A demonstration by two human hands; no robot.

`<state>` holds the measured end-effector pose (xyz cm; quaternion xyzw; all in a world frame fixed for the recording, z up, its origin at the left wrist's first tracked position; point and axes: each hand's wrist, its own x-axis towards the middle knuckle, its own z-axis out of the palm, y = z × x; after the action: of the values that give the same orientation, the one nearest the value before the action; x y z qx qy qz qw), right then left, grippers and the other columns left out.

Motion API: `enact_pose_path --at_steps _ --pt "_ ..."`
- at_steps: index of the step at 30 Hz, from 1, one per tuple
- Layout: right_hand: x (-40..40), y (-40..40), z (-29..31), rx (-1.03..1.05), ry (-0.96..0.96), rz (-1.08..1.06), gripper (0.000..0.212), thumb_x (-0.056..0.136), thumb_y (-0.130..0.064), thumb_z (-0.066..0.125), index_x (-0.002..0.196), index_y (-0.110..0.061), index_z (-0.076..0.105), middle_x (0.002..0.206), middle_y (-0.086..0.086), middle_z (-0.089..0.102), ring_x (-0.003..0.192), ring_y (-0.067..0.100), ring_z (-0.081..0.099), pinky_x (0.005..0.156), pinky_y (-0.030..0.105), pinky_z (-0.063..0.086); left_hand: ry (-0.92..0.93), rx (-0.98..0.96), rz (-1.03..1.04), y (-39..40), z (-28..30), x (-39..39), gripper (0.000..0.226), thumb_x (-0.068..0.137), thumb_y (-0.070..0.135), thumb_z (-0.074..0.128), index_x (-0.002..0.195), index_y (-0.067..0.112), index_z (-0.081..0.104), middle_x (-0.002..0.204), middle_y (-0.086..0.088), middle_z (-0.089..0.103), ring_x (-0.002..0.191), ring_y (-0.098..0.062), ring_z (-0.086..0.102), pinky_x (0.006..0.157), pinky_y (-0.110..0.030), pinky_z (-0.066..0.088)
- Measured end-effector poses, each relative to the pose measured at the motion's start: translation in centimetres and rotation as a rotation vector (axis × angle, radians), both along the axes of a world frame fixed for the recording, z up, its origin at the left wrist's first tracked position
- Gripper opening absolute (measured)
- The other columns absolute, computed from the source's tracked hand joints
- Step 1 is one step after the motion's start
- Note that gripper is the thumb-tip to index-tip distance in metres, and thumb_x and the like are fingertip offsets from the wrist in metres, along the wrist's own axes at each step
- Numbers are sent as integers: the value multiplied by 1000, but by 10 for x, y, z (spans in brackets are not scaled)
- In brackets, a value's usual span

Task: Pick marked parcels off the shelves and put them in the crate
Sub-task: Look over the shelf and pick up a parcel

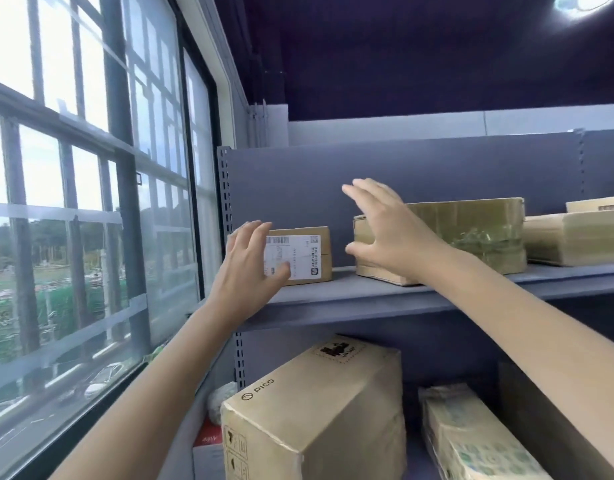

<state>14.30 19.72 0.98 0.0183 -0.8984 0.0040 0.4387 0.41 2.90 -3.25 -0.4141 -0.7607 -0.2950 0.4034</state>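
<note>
- My left hand (247, 260) is raised in front of the upper shelf (367, 299), fingers spread wide, holding nothing.
- Its fingertips overlap the left end of a small labelled parcel (307, 256); whether they touch the cardboard I cannot tell.
- That small brown parcel stands upright at the left end of the upper shelf, its white shipping label with barcode facing me.
- My right hand (385, 230) is also opened wide and empty, palm turned leftward, just right of the small parcel.
- It is in front of a larger taped box (471, 233), which lies on the same shelf, well apart from the small parcel.
- Further right on that shelf sits another flat carton (575, 240) with one more stacked on top of it.
- On the lower shelf a tall Pico box (319, 410) leans tilted, with a printed wrapped package (471, 441) beside it.
- A large window (73, 202) fills my left side, right next to the shelf post (225, 188).
</note>
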Motion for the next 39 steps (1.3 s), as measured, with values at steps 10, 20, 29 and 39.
enact_pose_path --at_steps 10,20,29,39 --pt "70 114 -22 -248 144 -270 73 86 -26 61 146 -13 21 156 5 14 143 20 9 114 34 17 102 -71 -95 82 3 63 67 81 43 48 135 5 40 139 -11 41 130 -26 32 102 -23 23" --pt "87 225 -39 -552 -46 -170 100 79 -40 69 148 -7 4 157 8 11 144 24 12 113 37 19 -276 121 -102 173 -1 97 81 76 40 71 140 13 28 136 1 42 129 -18 37 103 -31 33" --pt "80 229 -39 -680 -212 62 73 72 -42 73 130 -13 39 128 5 54 115 24 52 96 39 44 -529 299 -51 181 4 126 49 75 22 75 111 15 44 105 1 60 96 -19 59 76 -27 44" --pt "133 199 -15 -691 81 464 113 54 -55 78 145 -23 20 145 -7 38 133 13 37 110 42 32 -484 573 -280 147 44 178 48 75 21 75 115 19 49 110 -5 64 95 -20 64 81 -36 54"
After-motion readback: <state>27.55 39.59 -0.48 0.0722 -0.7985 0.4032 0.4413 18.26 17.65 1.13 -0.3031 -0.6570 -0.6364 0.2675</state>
